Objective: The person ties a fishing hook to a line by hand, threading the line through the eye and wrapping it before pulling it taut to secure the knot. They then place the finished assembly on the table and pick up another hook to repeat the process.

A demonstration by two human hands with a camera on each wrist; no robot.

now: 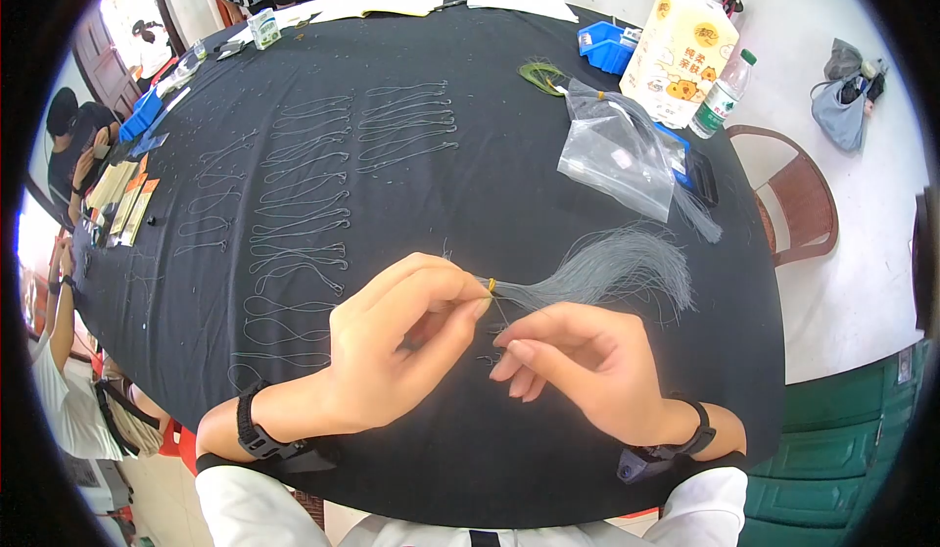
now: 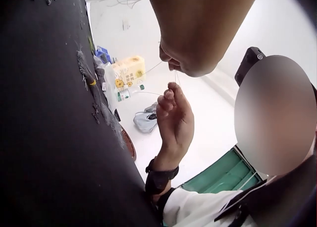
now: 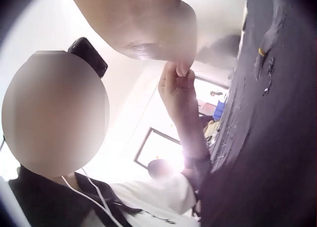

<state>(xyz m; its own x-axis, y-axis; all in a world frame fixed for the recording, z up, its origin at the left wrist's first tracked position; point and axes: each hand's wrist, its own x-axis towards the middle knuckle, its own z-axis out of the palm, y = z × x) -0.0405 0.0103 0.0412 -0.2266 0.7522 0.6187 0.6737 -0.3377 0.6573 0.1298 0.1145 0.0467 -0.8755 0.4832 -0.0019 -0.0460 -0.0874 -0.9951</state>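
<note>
Above the front of the dark-clothed table, my left hand (image 1: 401, 341) pinches a thin line between thumb and forefinger. Close to its right, my right hand (image 1: 587, 361) pinches the line too, its other fingers curled in. A fine stretch of line (image 2: 177, 77) runs between the fingertips in the left wrist view. Behind the hands lies a bundle of grey line (image 1: 622, 268), bound by a yellow band (image 1: 492, 285); my left fingertips overlap the band in the head view. Small dark pieces (image 1: 487, 359) lie on the cloth between the hands.
Looped lines (image 1: 304, 224) lie in columns on the left of the black cloth (image 1: 470, 185). Back right are a clear plastic bag (image 1: 612, 160), a tissue pack (image 1: 681, 52), a water bottle (image 1: 723, 96) and a blue bin (image 1: 605, 49). Other people sit around the left side.
</note>
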